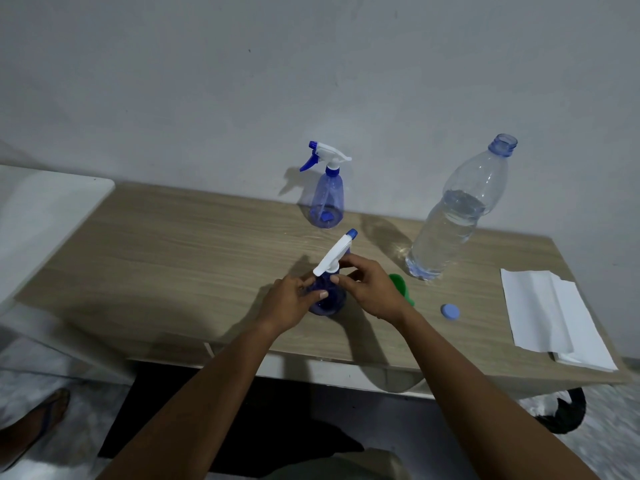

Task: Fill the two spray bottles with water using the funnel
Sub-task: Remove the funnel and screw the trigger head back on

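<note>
Hands meet over the near spray bottle [329, 299], which stands upright on the wooden surface [173, 244] close to its front edge. The left hand [291, 303] wraps around the blue body of that bottle, fingers curled against it. The right hand [367, 289] pinches at the bottle's neck, thumb and forefinger closed on the collar just below the white trigger head [334, 254], whose blue nozzle points up and away toward the wall.

A second spray bottle [327, 192] stands upright farther back near the wall, well apart from both hands, with its trigger head on and nozzle facing left. To the right stands a large clear water bottle [457, 216], uncapped and partly full. Its blue cap [450, 311] lies flat on the surface in front of it. The green funnel [401, 289] lies just behind the right wrist, mostly hidden by it. At the right end of the surface sits a stack of folded white paper towels [550, 313].

A sandalled foot [38, 424] shows on the floor at the lower left.
</note>
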Available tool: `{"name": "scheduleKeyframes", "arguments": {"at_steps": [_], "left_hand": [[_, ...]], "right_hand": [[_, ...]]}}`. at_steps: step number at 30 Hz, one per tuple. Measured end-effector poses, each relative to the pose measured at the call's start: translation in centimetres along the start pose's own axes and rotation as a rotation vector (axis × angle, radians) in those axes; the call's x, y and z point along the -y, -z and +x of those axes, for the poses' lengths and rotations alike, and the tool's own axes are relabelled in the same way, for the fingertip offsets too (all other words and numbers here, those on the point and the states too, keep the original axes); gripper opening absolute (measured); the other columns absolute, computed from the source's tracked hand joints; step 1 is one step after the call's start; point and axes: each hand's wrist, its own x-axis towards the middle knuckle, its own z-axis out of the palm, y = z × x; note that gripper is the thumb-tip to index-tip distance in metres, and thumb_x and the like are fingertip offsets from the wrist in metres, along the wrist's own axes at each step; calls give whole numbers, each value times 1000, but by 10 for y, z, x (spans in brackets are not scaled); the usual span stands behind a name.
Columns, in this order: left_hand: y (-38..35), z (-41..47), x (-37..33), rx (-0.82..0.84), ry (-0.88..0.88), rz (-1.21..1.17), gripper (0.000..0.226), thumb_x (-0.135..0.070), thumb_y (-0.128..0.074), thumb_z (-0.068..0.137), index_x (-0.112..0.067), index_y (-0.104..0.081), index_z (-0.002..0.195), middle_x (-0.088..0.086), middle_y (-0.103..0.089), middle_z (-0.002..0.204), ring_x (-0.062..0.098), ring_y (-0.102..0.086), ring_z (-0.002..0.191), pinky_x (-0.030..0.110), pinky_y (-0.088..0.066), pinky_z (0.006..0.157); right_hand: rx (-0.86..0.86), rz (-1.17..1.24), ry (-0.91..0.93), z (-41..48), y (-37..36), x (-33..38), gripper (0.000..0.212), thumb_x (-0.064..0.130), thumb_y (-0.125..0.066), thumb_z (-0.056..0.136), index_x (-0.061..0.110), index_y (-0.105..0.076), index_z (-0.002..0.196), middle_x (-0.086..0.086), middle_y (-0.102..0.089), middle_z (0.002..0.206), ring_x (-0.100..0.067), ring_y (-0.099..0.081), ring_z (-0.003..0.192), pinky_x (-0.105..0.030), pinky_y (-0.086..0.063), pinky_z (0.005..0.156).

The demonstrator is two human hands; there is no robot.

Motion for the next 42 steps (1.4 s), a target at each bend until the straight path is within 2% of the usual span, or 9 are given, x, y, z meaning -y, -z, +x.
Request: {"name": "scheduleKeyframes", "arguments": {"at_steps": [6,14,20,23,25,27,30,37,42], "left_hand": [[-3,-1,0,-19,-13,7,31,-36,-72,85,-37,-72,116,-2,-77,91,17,-71,88,37,-55,80],[0,-1,-1,-14,-9,11,30,-37,-73,87,-33,-73,117,1,-78,94,17,-70,91,33,-54,81],[-1,2,2,-29,-11,71,29,-40,-73,87,-29,-75,113,0,-68,70,23,-69,79,31,-48,69],[0,0,-2,-36,-15,71,32,-37,-73,88,-30,-73,119,-12,-57,58,19,-65,74,17,-40,60],[2,-2,-6,-36,-17,73,34,-36,-72,89,-31,-71,122,-17,-53,56,12,-60,68,8,-34,56],[5,-4,-9,-18,-10,58,35,-37,-72,89,-32,-70,124,-10,-58,61,15,-62,71,13,-35,57],[5,-5,-11,0,2,42,35,-37,-72,89,-31,-71,123,6,-69,79,18,-63,77,22,-37,63],[13,-14,-1,148,24,-145,38,-26,-78,85,-21,-72,122,-3,-74,117,9,-67,110,6,-45,75],[20,-23,10,324,63,-334,38,-25,-85,75,-15,-77,111,0,-78,106,17,-71,107,42,-53,102]], "right_hand": [[-96,-27,11,-1,-14,2,23,16,-75,92,21,-60,109,5,-70,108,-7,-65,71,-24,-52,69],[-23,15,23,-3,-3,0,28,11,-70,94,16,-67,122,2,-72,118,-16,-67,113,-43,-60,88],[0,-22,-7,0,-3,2,29,11,-67,98,12,-69,126,-2,-73,116,-13,-70,90,-34,-58,82],[-5,-28,-13,-2,-4,4,27,14,-68,97,15,-69,124,1,-75,114,-22,-73,91,-40,-60,83],[-17,-50,-14,-1,-5,5,26,14,-69,97,14,-70,122,6,-75,106,-14,-72,74,-30,-58,70],[-26,-60,-22,-1,-6,5,25,10,-69,96,9,-70,121,10,-73,93,-2,-60,56,-15,-46,59],[-13,-50,-22,-2,-5,9,27,7,-68,96,5,-69,123,2,-74,103,4,-59,57,-12,-44,61],[97,55,-45,-22,-1,15,24,10,-63,100,19,-70,121,-5,-74,113,-33,-70,90,-42,-57,81],[158,243,-224,-35,-4,19,23,11,-66,97,8,-70,120,-10,-73,111,-13,-66,92,-25,-53,78]]}}
